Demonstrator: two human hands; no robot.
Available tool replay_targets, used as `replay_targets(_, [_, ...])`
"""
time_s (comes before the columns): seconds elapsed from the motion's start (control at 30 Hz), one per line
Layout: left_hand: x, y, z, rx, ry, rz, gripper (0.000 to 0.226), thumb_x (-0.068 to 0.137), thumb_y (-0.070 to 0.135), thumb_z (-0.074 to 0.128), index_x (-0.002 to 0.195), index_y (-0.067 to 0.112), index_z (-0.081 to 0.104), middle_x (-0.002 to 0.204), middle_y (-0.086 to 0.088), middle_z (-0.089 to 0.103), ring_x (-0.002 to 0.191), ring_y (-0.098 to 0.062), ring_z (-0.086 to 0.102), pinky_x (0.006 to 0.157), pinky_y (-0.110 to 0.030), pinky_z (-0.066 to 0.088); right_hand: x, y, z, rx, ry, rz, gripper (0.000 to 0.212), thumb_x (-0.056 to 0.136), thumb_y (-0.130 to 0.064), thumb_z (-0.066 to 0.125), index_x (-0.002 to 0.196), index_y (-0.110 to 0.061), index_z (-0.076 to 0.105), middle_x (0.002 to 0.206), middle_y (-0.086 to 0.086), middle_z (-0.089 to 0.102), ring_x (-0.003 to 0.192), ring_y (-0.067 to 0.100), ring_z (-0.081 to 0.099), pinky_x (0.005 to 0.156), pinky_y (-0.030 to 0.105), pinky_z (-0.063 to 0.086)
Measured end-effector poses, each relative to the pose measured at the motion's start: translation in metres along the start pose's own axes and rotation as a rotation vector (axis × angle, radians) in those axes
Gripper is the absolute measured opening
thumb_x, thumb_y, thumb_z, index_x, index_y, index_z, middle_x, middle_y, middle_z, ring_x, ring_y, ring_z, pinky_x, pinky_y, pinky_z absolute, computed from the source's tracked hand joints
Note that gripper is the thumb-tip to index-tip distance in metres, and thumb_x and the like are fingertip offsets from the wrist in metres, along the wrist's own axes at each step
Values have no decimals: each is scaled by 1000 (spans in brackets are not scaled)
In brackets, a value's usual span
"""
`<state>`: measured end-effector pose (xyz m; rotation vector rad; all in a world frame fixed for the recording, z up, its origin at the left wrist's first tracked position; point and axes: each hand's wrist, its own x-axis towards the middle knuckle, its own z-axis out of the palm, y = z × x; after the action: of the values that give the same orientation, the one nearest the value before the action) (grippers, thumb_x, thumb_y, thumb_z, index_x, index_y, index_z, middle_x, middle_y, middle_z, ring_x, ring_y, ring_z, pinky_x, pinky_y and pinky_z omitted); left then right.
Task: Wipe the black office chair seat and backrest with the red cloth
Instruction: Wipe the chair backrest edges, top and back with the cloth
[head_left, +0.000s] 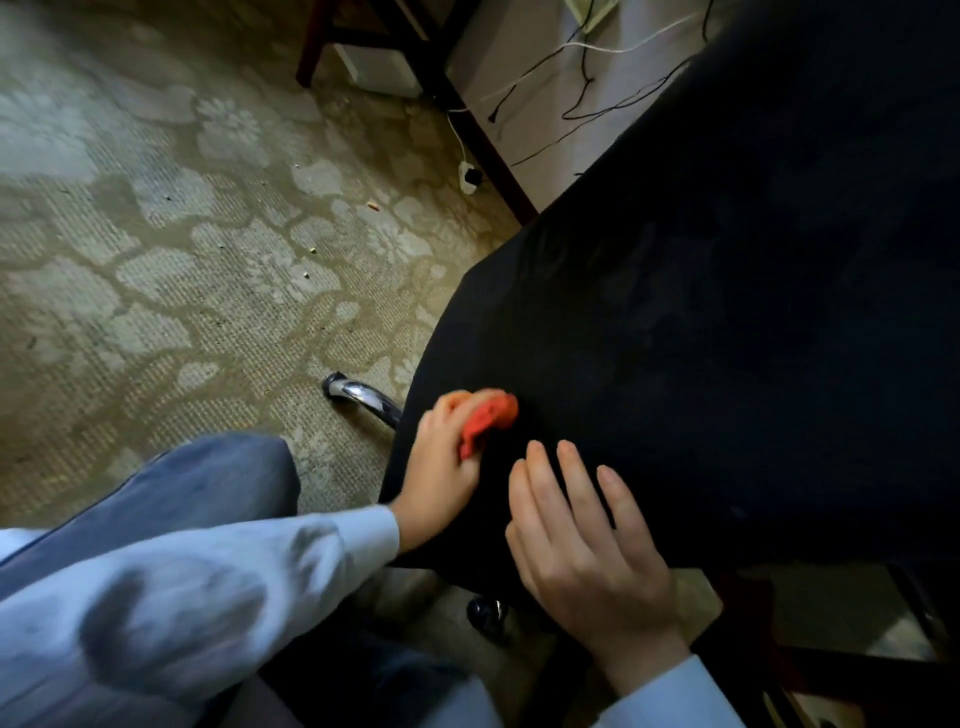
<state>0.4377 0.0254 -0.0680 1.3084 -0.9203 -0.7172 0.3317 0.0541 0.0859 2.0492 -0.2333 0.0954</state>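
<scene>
We saw the left hand (441, 467) curled around the red cloth (488, 421), which was bunched into a wad and pressed against the black chair seat (675, 338) near its front left edge. Just beside it, the right hand (582, 551) lay flat on the seat, its fingers straight and slightly spread, gripping nothing. The 2 hands were close but not touching. The backrest (831, 104) rose dark at the upper right. Under the seat edge we noted 1 chrome base leg (363, 400) and a black caster (485, 613) on the patterned carpet (156, 260). Loose cables (582, 67) trailed along the wall behind.
</scene>
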Motion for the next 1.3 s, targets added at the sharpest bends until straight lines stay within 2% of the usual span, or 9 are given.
replay_targets(0.07, [23,-27,-2,58,18,-180,64,69,7,44,128,32,52,121,-8,58,113,-27,53,102,-34,38,4,-2,0,16,20,-2,28,91,-25,43,106,-15,63,112,1,70,104,16,65,100,36,33])
replay_targets(0.17, [22,-54,-5,172,-2,-485,57,83,6,48,136,29,45,126,-15,51,114,-39,51,101,-36,35,11,-1,3,23,42,-26,27,89,-27,47,107,-14,62,113,0,69,105,16,64,96,34,36])
replay_targets(0.23, [11,-46,-2,194,16,-565,56,86,8,49,136,33,43,127,-14,48,112,-41,50,99,-36,34,14,1,5,19,44,-37,27,88,-28,50,108,-15,63,113,0,69,105,16,64,95,34,36])
replay_targets(0.47, [-54,35,-9,15,55,-219,63,81,5,60,125,48,46,125,4,51,111,-18,52,99,-34,41,24,2,8,5,30,-8,30,92,-25,44,107,-15,67,113,2,69,103,18,65,93,34,37])
replay_targets(0.63, [-56,40,-11,10,49,-125,61,81,15,57,126,51,36,125,11,50,112,-11,48,92,-14,34,26,1,6,-6,-10,-3,30,92,-24,43,107,-14,67,112,4,69,102,20,66,93,35,36])
replay_targets(0.73, [-47,24,-10,-57,46,-163,57,79,19,54,126,50,41,121,11,52,111,-14,52,97,-28,42,26,1,4,-3,-62,4,32,93,-23,40,108,-13,66,111,5,70,102,21,66,93,36,36])
replay_targets(1.0, [-9,-50,-10,130,43,-603,50,87,10,47,130,36,49,119,-12,51,109,-39,50,96,-36,37,35,-4,0,-26,-274,109,47,97,-19,25,108,-11,69,111,10,68,106,27,64,93,40,34])
replay_targets(1.17, [-10,-87,-12,94,133,-956,48,84,10,45,128,28,51,122,-21,51,110,-40,50,102,-40,36,40,-4,-3,-41,-375,129,42,90,-23,34,109,-8,68,112,13,67,108,30,62,94,42,33])
replay_targets(1.3, [-15,-71,-8,111,50,-1008,52,85,11,42,131,34,46,124,-21,47,112,-42,49,105,-44,34,36,-3,-4,-40,-381,134,39,91,-21,35,105,-9,70,109,13,69,105,29,64,93,41,34])
